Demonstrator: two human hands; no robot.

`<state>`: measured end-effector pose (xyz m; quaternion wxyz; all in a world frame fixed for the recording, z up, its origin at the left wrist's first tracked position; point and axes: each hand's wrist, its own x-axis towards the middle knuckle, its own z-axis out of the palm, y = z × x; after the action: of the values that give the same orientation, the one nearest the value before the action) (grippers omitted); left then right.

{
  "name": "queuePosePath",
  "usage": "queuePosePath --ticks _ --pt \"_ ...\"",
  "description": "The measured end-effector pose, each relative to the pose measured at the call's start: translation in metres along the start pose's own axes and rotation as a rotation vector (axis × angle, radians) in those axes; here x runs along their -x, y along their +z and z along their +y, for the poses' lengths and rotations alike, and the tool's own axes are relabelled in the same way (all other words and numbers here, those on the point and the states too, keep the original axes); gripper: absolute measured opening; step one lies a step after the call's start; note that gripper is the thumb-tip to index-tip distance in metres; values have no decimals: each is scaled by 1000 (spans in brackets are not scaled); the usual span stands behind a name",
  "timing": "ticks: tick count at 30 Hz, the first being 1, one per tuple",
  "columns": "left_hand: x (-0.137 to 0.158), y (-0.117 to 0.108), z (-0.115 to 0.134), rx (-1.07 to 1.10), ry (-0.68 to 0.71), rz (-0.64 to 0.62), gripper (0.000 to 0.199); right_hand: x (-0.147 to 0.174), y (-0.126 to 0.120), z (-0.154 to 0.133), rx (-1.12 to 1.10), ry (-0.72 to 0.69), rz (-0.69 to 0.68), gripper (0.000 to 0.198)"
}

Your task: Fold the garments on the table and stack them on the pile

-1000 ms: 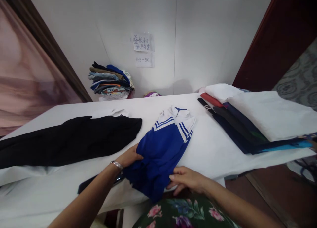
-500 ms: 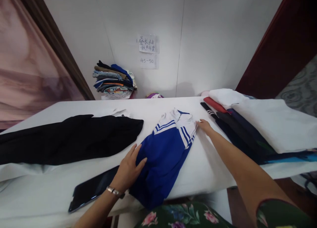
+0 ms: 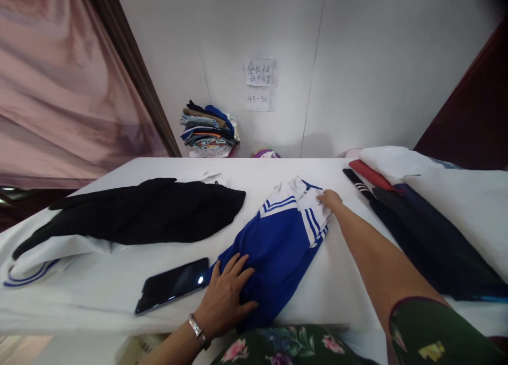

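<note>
A blue and white striped jacket (image 3: 273, 238) lies on the white-covered table, its collar pointing toward the wall. My left hand (image 3: 228, 296) rests flat on the lower left part of the jacket, fingers spread, with a metal bracelet on the wrist. At the jacket's right shoulder, my right hand (image 3: 330, 200) has its fingers curled onto the white cloth. A dark phone or tablet (image 3: 172, 285) lies just left of my left hand, close to the jacket's edge.
A black garment (image 3: 138, 211) stretches across the table's left side. Dark clothes (image 3: 428, 238), a red piece (image 3: 373, 175) and white cloth (image 3: 468, 201) lie on the right. Folded clothes (image 3: 208, 129) are stacked by the wall, below paper signs (image 3: 260, 84).
My left hand has slid down the jacket toward the near edge. My right hand has moved from beside the shoulder onto it, its fingers curling in. The view has turned slightly left.
</note>
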<state>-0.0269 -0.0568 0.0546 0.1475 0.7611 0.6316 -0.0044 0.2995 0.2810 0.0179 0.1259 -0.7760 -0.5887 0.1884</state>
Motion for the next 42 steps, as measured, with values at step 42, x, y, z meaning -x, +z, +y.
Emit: queuePosePath --ticks 42 --pt "-20 -11 -26 75 286 161 39 80 -9 81 -202 -138 60 43"
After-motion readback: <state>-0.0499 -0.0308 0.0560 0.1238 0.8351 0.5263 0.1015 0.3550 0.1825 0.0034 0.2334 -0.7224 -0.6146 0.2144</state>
